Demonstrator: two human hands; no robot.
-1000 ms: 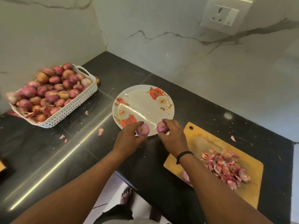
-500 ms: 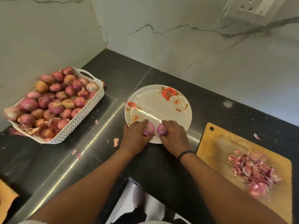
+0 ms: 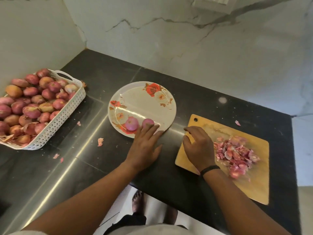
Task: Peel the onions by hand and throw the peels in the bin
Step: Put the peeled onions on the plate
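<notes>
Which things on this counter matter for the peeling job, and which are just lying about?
Job:
- two peeled onions on the floral plate
- unpeeled onions in the white basket
- pile of peels on the cutting board
- stray peels on the counter
- left hand, right hand, both empty

Lying about:
- wall socket

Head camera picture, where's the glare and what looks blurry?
Head view: a bright streak of glare runs across the glossy black counter and the floral white plate; the pink peel pile on the wooden board is motion-smeared; wide-angle edges bend.
</notes>
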